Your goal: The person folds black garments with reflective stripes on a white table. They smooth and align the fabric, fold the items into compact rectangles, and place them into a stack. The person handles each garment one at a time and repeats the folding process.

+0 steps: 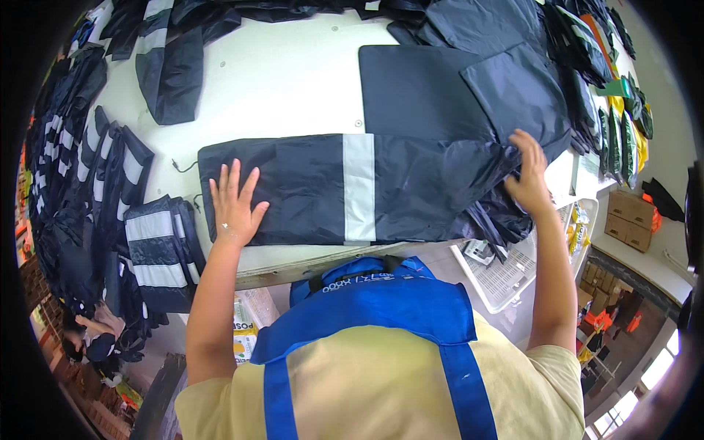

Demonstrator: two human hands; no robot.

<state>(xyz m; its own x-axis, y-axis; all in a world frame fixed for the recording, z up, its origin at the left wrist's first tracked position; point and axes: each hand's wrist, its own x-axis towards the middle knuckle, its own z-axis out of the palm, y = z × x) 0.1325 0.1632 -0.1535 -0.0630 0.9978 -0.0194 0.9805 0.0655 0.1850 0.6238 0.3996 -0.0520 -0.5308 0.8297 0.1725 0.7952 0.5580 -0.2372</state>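
Note:
A dark navy rain garment [308,187] with one silver reflective band lies lengthwise along the table's near edge. Its left part is smooth, while the right end is bunched and hangs partly over the edge. My left hand [236,205] rests flat on the left end, fingers spread, a ring on one finger. At the bunched right end, my right hand [532,180] has its fingers and thumb bent around the cloth. Just beyond that hand lie flat dark folded pieces [425,92] of similar fabric.
Folded garments with reflective bands [158,246] stack at the left edge, beside a hanging mass of dark clothing [70,161]. A striped leg [169,81] lies across the white tabletop [279,73]. A white plastic crate [506,282] stands below right. Cardboard boxes [628,220] and packed garments [616,139] are farther right.

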